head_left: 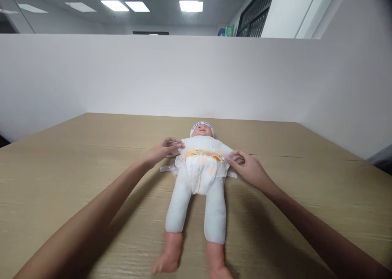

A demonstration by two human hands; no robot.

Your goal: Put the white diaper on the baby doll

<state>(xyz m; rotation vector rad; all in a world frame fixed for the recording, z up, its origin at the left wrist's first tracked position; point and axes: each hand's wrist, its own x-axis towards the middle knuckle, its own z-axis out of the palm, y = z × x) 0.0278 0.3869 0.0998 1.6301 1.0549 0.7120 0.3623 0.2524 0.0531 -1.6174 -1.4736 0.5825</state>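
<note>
Loosely bent, the left hand sits at ten o'clock from the diaper, fingertips by the doll's arm; whether it grips anything, I cannot tell. At three o'clock, the right hand has thumb and forefinger close together at the diaper's edge, its hold unclear. The diaper covers the doll's hips, pale tabs sticking out at nine and three. The doll lies face up on the table, its lettered headband at twelve, feet at six. Farther toward twelve stands a white wall.
</note>
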